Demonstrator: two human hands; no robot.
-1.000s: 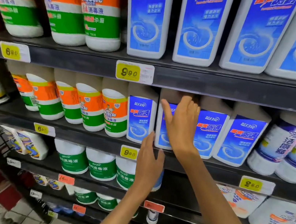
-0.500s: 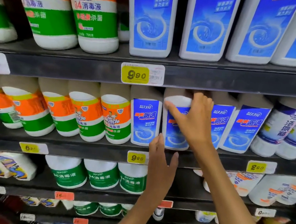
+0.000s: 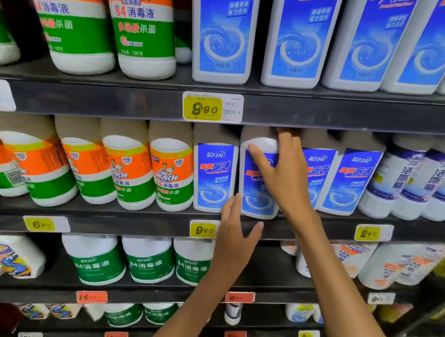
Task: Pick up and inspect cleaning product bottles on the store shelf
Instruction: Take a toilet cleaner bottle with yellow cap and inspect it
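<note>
1. The blue-labelled toilet cleaner bottle (image 3: 255, 190) stands on the middle shelf (image 3: 121, 219), long axis vertical, label facing outward, its top hidden in shadow under the shelf above.
2. The right hand (image 3: 284, 174) wraps it: thumb across the label front, fingers curled round its right shoulder (a clamped grip, base on or just above the shelf).
3. The left hand (image 3: 234, 233) hovers just below the bottle's base, fingers straight and together, thumb spread, holding nothing.
4. The same shelf holds matching blue bottles (image 3: 213, 175) either side, orange-and-green Mr Muscle bottles (image 3: 171, 175) to the left, purple-labelled white bottles (image 3: 387, 178) to the right.
5. A yellow 9.80 price tag (image 3: 202, 229) sits on the shelf edge beside the left hand.
</note>
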